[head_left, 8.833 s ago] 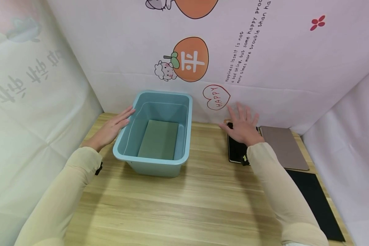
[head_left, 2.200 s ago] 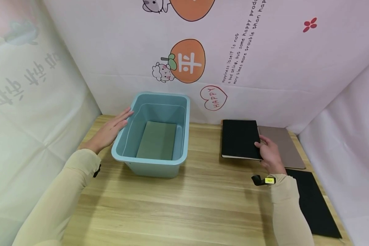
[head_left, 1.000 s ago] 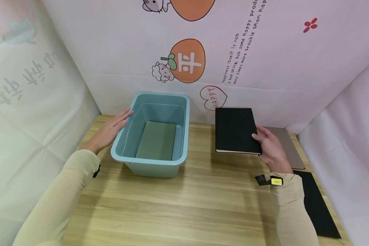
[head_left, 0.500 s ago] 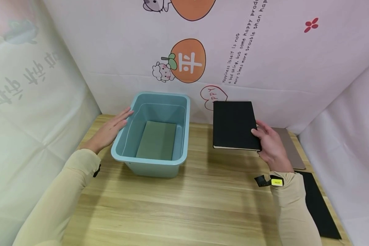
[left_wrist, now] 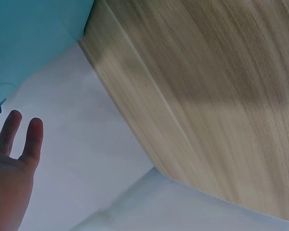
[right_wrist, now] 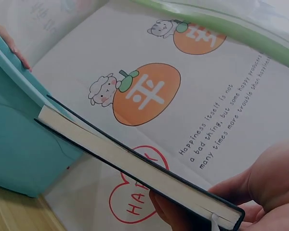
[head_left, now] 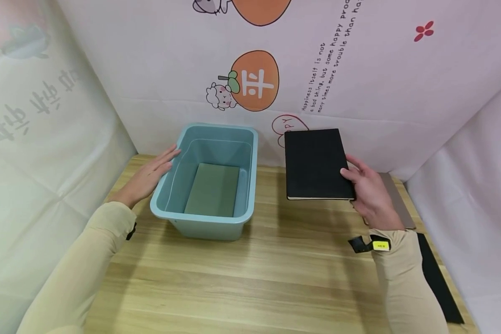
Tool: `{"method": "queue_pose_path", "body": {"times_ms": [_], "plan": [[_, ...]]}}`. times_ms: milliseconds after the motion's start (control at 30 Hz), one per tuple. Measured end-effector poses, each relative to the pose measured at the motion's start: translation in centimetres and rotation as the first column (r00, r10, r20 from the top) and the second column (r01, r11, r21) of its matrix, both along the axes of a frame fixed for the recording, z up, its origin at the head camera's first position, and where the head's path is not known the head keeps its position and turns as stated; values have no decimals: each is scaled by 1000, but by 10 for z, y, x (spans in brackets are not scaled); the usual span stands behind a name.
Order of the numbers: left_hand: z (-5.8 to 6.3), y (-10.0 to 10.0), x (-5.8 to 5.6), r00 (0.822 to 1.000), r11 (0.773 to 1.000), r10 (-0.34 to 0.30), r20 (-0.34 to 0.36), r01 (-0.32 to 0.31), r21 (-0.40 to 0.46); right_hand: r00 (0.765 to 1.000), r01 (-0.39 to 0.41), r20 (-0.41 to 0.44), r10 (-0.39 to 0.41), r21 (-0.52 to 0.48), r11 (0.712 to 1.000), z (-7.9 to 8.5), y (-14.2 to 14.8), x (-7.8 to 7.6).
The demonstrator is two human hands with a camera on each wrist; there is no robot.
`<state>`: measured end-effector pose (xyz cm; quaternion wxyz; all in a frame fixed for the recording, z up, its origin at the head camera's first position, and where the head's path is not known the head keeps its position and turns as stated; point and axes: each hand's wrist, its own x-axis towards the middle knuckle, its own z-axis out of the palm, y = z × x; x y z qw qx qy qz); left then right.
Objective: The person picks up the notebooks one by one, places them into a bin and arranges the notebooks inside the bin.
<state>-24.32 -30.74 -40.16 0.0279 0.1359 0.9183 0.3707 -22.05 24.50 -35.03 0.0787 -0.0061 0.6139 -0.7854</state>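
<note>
My right hand grips a black hardcover notebook by its right edge, thumb on the cover and fingers beneath. The notebook is held up off the table, right of the bin. In the right wrist view its cream page edges and a ribbon end show. My left hand rests with straight fingers at the left rim of a light blue plastic bin. Flat on the bin's floor lies a grey-green notebook. Two of the left hand's fingers show in the left wrist view.
A brown-grey notebook lies at the table's back right, partly behind my right hand. Nearer me, a flat black item is partly covered by my right arm. White printed cloth walls the wooden table at the back and sides.
My right hand has taken up the black notebook from the back right of the table, lifting it and shifting it slightly left. The left hand has stayed at the bin.
</note>
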Motion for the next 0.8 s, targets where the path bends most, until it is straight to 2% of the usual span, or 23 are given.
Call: {"method": "queue_pose_path", "body": {"times_ms": [200,567,800], "plan": [[1,0,0,1000,1000,5,4,-5,-1,1000,-16,-16,16,-26,1000,11,-7,2],[0,-2,-1,1000,1000,5,3,-5,-14,997,-75,-23,75,33,997,31,-17,0],[2,-1,0,1000,1000,1,-8,-1,-18,997,-76,2,76,25,997,39,-25,0]]}}
